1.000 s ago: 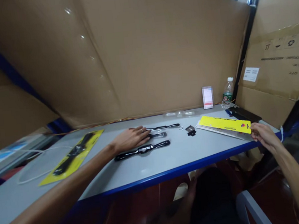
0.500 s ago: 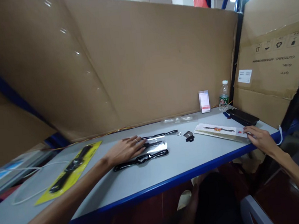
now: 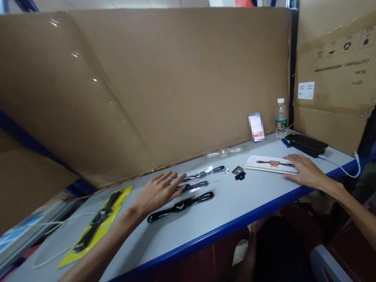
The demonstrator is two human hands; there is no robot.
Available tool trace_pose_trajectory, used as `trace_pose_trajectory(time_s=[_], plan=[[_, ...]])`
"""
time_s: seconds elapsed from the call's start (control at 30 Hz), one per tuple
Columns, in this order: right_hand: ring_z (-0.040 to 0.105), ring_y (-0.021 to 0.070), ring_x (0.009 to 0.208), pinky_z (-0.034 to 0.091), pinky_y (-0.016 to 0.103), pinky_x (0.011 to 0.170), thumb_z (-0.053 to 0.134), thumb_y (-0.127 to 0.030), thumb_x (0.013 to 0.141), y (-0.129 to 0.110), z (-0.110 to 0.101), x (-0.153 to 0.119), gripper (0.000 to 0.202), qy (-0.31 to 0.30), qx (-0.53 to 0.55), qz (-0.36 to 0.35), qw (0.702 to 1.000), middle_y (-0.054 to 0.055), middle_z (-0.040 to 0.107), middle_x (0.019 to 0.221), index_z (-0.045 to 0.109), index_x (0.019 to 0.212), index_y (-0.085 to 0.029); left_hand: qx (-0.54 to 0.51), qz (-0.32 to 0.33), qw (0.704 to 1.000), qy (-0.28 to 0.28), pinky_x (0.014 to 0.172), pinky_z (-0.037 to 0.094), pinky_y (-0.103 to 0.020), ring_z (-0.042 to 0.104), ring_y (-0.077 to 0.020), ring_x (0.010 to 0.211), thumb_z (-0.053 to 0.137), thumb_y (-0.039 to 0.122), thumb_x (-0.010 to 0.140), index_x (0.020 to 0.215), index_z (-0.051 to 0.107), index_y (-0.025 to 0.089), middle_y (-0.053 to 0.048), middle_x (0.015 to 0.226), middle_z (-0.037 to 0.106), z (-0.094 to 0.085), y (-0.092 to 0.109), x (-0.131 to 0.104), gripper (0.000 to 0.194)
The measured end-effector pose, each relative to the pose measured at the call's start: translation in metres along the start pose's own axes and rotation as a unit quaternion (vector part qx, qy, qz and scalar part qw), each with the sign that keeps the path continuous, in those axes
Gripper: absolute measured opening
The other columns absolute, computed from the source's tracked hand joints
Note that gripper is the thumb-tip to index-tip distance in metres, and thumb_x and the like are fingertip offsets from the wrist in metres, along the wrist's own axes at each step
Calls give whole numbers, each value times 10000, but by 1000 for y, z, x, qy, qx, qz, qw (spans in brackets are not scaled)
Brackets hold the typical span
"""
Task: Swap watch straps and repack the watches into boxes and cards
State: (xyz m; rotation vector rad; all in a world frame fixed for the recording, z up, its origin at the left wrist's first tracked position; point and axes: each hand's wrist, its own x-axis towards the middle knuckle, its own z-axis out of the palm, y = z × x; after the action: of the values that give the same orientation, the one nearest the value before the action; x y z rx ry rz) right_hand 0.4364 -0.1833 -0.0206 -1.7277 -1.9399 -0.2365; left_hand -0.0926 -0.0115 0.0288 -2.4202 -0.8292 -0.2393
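My left hand (image 3: 158,191) lies flat on the grey table (image 3: 217,214), fingers spread, its fingertips touching a clear wrapped black strap (image 3: 195,186). Another black strap (image 3: 180,206) lies just in front of that hand, and a third strap (image 3: 202,173) lies behind. My right hand (image 3: 305,170) rests palm down on the near end of a white printed card (image 3: 268,164) showing a strap picture. Between the hands sits a small dark clip (image 3: 238,172).
A yellow card with a black strap (image 3: 97,219) and a white cable (image 3: 48,258) lie at the left. A water bottle (image 3: 281,118), a small white box (image 3: 256,127), a black device (image 3: 307,144) with cable and clear plastic trays (image 3: 225,151) stand along the cardboard wall.
The yellow card my right hand held a second ago has gone, leaving the white card flat on the table. My right hand moved onto that card. My left hand stayed on the straps.
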Motion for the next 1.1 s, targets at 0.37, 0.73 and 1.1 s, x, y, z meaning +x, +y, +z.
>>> trace_pose_trajectory(time_s=[0.37, 0.73, 1.1], plan=[[600, 353, 1216, 451, 499, 1054, 562, -453, 952, 24, 20, -10, 499, 12, -22, 44, 999, 161, 663, 1355, 628, 1363, -179, -13, -23, 1000, 8, 916, 529, -443, 677, -307, 1056, 319, 505, 1057, 1268, 663, 172, -169, 1093, 722, -12, 11, 46, 523], [630, 344, 1190, 482, 505, 1047, 572, -444, 951, 15, 18, -15, 398, 73, -21, 56, 996, 138, 712, 1257, 689, 1251, -209, 15, -26, 998, -63, 793, 523, -345, 654, -274, 1064, 360, 419, 1076, 1265, 644, 189, -160, 1152, 660, 0, 9, 149, 411], [638, 353, 1178, 509, 523, 1007, 546, -511, 961, 22, 20, -16, 396, 95, -28, 28, 995, 126, 721, 1250, 695, 1214, -246, -63, -56, 993, -88, 825, 526, -369, 664, -301, 1106, 399, 432, 1060, 1310, 658, 248, -183, 1184, 668, 55, 50, 227, 405]])
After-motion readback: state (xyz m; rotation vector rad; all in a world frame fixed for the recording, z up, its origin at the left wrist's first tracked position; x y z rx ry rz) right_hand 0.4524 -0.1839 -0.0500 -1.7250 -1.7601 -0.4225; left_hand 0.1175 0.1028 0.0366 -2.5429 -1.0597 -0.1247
